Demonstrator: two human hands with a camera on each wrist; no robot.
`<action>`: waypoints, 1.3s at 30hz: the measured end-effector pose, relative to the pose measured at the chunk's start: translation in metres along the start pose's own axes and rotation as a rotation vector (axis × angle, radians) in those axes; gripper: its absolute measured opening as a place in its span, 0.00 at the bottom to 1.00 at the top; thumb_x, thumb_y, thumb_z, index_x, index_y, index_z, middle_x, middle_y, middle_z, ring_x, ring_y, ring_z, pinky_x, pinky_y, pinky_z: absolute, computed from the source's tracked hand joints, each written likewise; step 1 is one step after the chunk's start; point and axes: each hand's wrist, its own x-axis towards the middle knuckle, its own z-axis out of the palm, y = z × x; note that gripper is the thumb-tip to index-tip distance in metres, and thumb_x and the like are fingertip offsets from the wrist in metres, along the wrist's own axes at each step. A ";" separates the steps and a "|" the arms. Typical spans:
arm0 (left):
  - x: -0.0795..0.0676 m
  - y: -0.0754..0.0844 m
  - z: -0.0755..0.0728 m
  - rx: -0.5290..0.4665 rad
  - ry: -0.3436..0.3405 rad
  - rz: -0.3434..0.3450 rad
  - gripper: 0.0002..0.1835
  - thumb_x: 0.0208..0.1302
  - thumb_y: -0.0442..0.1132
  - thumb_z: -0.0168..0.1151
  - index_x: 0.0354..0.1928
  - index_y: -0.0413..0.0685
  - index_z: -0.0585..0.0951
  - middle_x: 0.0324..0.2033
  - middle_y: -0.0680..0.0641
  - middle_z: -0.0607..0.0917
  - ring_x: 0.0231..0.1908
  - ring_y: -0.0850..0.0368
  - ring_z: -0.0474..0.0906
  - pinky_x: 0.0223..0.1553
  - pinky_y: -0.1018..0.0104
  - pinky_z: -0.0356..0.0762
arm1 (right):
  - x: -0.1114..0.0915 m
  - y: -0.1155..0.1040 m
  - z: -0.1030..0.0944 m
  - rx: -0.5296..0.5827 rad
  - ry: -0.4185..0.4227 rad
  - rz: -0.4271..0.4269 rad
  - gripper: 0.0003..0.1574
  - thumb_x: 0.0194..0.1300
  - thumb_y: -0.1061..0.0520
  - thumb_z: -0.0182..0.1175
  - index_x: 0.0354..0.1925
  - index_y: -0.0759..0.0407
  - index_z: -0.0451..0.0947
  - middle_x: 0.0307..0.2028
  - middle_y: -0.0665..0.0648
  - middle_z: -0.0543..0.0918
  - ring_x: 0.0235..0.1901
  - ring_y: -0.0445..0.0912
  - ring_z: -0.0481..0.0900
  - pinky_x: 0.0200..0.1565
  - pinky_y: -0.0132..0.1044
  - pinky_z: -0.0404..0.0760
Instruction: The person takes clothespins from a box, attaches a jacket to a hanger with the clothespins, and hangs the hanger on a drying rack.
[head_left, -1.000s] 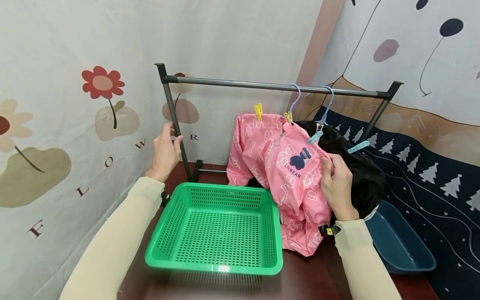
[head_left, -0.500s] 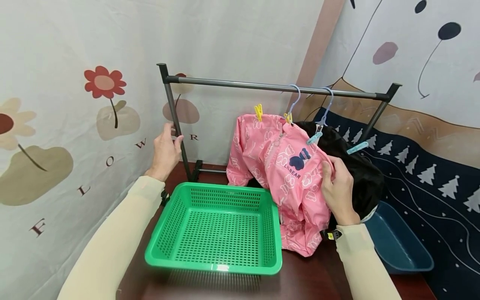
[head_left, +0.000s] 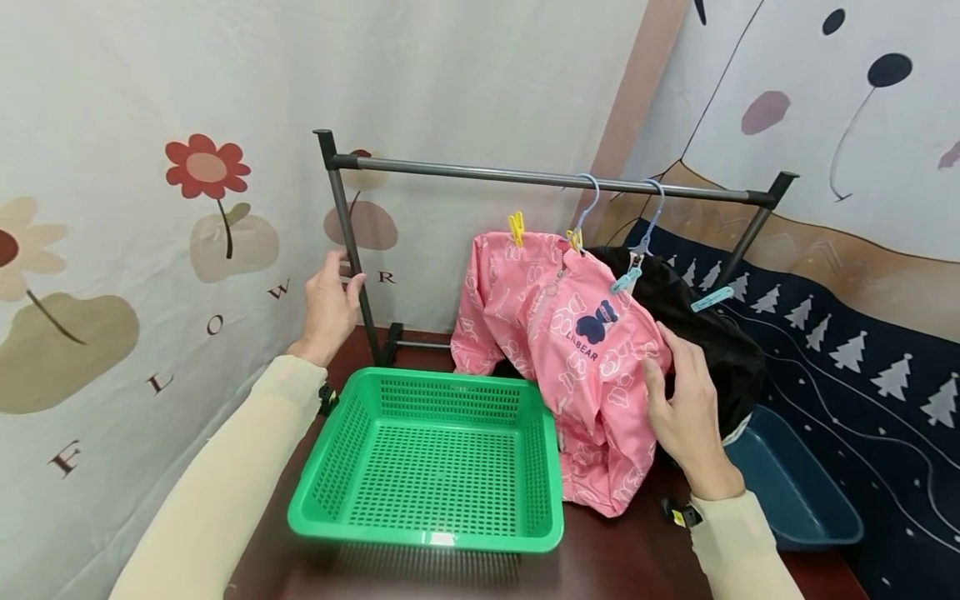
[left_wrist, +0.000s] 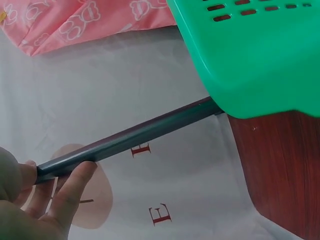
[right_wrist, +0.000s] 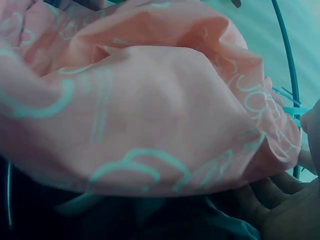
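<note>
A pink jacket (head_left: pixel 555 333) with white bear outlines and a navy bear print hangs from a lilac hanger (head_left: pixel 590 200) on a grey clothes rack (head_left: pixel 480 172). My left hand (head_left: pixel 327 308) holds the rack's left post, thumb on one side and fingers on the other, as the left wrist view shows along the post (left_wrist: pixel 135 132). At the jacket's right shoulder is my right hand (head_left: pixel 690 408), its fingers fairly straight and its thumb spread from them. In the right wrist view, pink fabric (right_wrist: pixel 165 110) covers part of those fingers. Two yellow clothespins (head_left: pixel 517 227) stand on the jacket's top edge.
Behind the jacket hangs a black garment (head_left: pixel 720 350) on a second hanger (head_left: pixel 655 217) with light blue clothespins (head_left: pixel 712 298). A green perforated basket (head_left: pixel 427 539) stands in front on the dark red table (head_left: pixel 600 558). A blue basin (head_left: pixel 795 475) lies at the right.
My right hand has loosened from the jacket's shoulder, its fingers straightening, and has shifted slightly right and down. The left hand stays on the post.
</note>
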 end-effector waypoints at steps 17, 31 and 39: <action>-0.027 0.021 -0.026 0.058 -0.226 0.017 0.43 0.91 0.43 0.63 0.94 0.37 0.53 0.82 0.24 0.72 0.75 0.23 0.79 0.72 0.24 0.82 | -0.028 -0.005 -0.027 -0.073 -0.084 -0.115 0.52 0.75 0.65 0.73 0.90 0.58 0.67 0.83 0.76 0.69 0.79 0.71 0.72 0.81 0.13 0.51; -0.101 0.035 -0.059 0.226 -0.503 0.116 0.44 0.90 0.58 0.65 0.92 0.44 0.63 0.86 0.26 0.67 0.83 0.21 0.67 0.78 0.19 0.71 | -0.057 -0.016 -0.032 -0.179 -0.185 -0.184 0.50 0.76 0.47 0.76 0.88 0.54 0.70 0.87 0.73 0.66 0.77 0.73 0.72 0.81 0.50 0.83; -0.135 0.036 -0.062 0.360 -0.570 0.218 0.46 0.85 0.68 0.66 0.93 0.58 0.65 0.90 0.34 0.65 0.85 0.22 0.67 0.83 0.11 0.55 | -0.065 -0.020 -0.030 -0.281 -0.359 -0.145 0.63 0.66 0.45 0.85 0.90 0.49 0.68 0.84 0.72 0.69 0.80 0.74 0.70 0.67 0.81 0.83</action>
